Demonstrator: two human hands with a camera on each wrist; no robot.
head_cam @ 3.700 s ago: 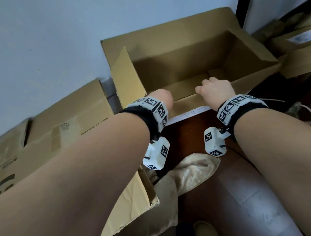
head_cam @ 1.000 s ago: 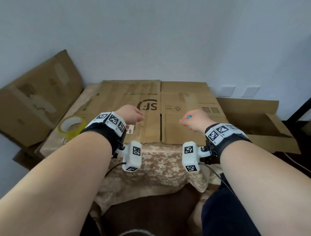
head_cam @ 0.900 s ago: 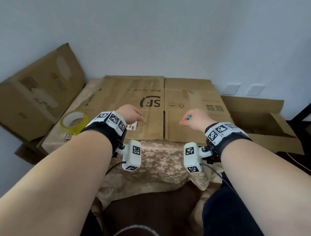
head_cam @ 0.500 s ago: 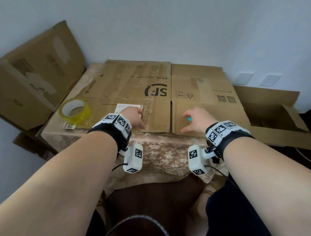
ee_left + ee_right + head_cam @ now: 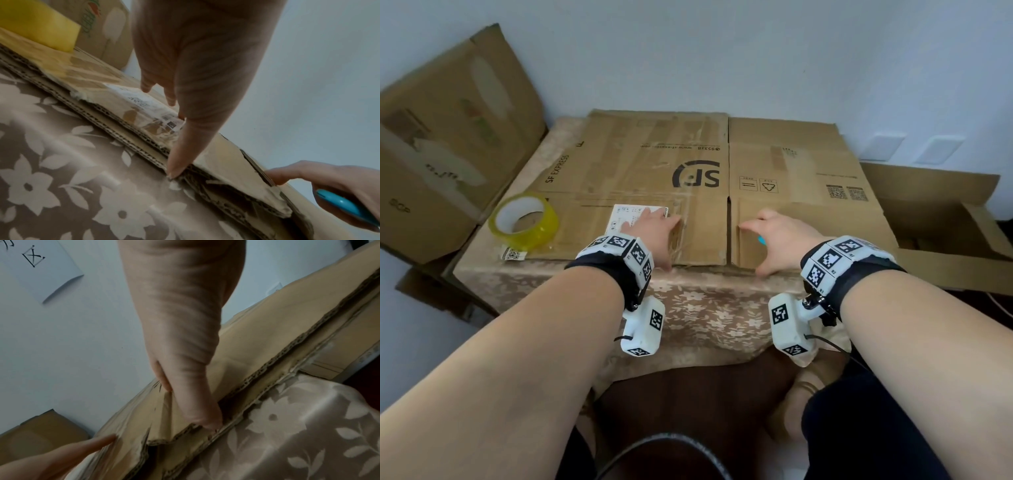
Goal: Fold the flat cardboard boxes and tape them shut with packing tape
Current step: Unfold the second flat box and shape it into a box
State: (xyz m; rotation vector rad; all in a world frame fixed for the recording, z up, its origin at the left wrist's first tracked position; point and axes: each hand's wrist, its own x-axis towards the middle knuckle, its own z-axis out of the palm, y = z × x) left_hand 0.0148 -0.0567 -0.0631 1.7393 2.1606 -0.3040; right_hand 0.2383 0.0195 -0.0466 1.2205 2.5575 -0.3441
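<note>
Head view: flat cardboard box lies on the counter, which has a floral cloth over it; the box's near edge sits at the counter's front edge. SF logo faces up, white shipping label on the near left flap.

Left hand rests on the near left flap, fingers straight and spread over the label, thumb tip down at the corrugated edge. Grip spread, not pinching anything.

Right hand is on the near right flap, forefinger out toward the slit between flaps, thumb at the flap's front edge. Right wrist view: thumb tip pushes into the gap between cardboard layers at the edge, upper layer slightly lifted. A blue object sits in that palm under curled fingers; cannot tell what it is.

Yellow packing tape roll stands on the box's left end, well left of the left hand.

Open cardboard box beside the counter on the right, another cardboard box leaning at the left wall.
</note>
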